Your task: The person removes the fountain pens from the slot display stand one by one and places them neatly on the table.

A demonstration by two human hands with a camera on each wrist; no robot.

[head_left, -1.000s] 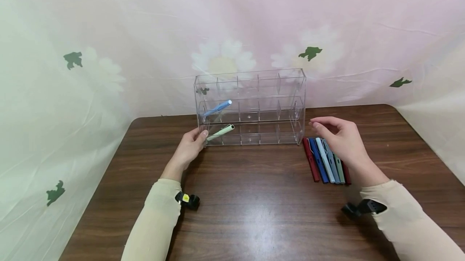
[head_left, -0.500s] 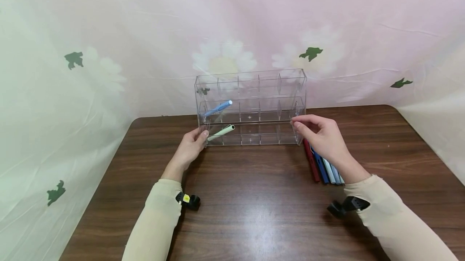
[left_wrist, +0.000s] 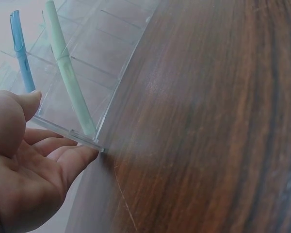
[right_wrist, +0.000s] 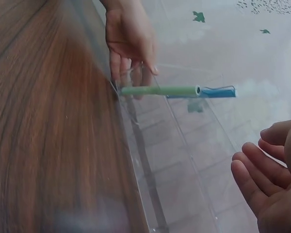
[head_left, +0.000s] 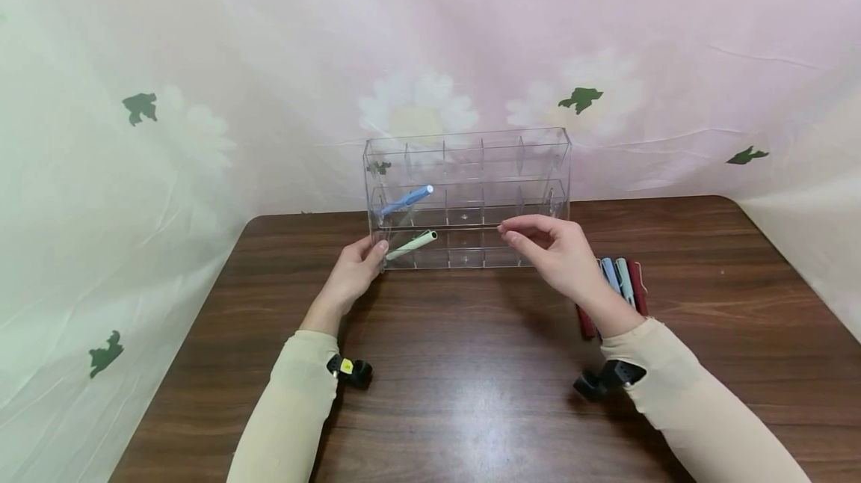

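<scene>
A clear plastic tiered pen rack (head_left: 466, 217) stands at the back of the table. My left hand (head_left: 353, 271) grips its left end, thumb on the near side, as the left wrist view (left_wrist: 34, 167) also shows. A pale green pen (head_left: 412, 245) leans in the lowest tier's leftmost compartment. In the tier above, a blue pen (head_left: 407, 200) leans at the same end. My right hand (head_left: 560, 253) hovers in front of the rack's right half. Its fingers (right_wrist: 262, 170) are loosely bent, with nothing between them.
Several pens lie side by side right of the rack, partly hidden by my right arm; a dark red pen (head_left: 636, 285) and a light green one (head_left: 625, 282) show. A floral cloth (head_left: 269, 94) hangs behind the brown wooden table (head_left: 437, 363).
My right hand has moved left from above the loose pens to the front of the rack. My left hand keeps its hold, and both pens in the rack stay put.
</scene>
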